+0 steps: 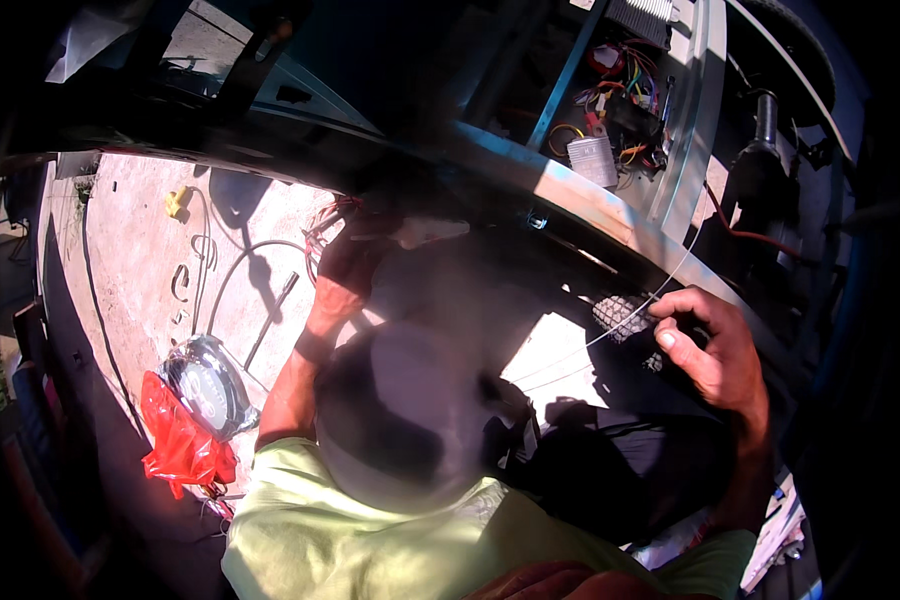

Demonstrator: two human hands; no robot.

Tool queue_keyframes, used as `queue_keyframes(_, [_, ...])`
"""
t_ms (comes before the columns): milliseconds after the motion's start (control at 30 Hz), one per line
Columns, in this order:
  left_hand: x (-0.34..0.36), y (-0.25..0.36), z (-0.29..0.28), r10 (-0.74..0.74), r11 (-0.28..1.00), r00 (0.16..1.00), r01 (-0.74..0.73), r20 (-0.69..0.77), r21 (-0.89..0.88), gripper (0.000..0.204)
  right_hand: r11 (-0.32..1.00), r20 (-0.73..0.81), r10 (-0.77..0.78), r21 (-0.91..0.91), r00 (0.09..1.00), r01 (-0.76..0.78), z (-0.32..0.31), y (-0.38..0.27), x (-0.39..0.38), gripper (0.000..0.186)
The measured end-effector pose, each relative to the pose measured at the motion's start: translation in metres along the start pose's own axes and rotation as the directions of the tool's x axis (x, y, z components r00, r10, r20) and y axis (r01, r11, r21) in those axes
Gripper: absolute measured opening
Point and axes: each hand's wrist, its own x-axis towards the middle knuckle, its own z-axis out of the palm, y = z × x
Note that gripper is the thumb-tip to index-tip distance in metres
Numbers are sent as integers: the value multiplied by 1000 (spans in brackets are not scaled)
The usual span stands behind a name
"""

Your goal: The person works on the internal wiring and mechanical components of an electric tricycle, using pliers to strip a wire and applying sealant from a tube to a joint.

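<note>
My right hand (712, 350) is raised beside the blue metal frame (610, 215), its fingers curled with the thumb close to them. A thin white wire (610, 335) runs past these fingertips, and they appear to pinch it. One stretch slants down to the left, the other up along the frame. My left hand (348, 265) reaches into deep shadow under the frame, beside a bundle of reddish wires (320, 225). Its fingers are too dark to make out. A pale elongated piece (430, 232) lies near them. A blurred dark rounded shape (390, 420) hides the middle.
An open bay in the frame holds coloured wiring (630, 85) and a finned metal box (592, 160). On the sunlit ground at left are a clear-wrapped round package (208, 385), a red plastic bag (185, 435), a yellow connector (177, 202) and a dark rod (272, 320). A tyre (620, 315) stands below.
</note>
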Motion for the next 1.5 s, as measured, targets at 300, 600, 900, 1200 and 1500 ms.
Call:
queue_keyframes(300, [86, 135, 59, 297, 906, 819, -79, 491, -416, 21, 974, 39, -182, 148, 983, 174, 12, 2, -11, 52])
queue_keyframes(600, [116, 174, 166, 89, 970, 692, 103, 716, -220, 67, 887, -95, -44, 454, 995, 83, 15, 21, -19, 38])
queue_keyframes(900, [172, 201, 117, 373, 627, 926, -207, 56, -751, 43, 947, -187, -31, 308, 982, 88, 7, 24, -27, 34])
queue_keyframes(1200, [166, 185, 124, 228, 610, 955, 11, 188, -792, 37, 971, -219, -69, 210, 973, 117, 4, 27, -34, 25])
queue_keyframes(1500, [135, 169, 144, 210, 639, 908, 152, 362, -754, 34, 980, -189, -154, 93, 970, 174, 0, 18, -31, 24])
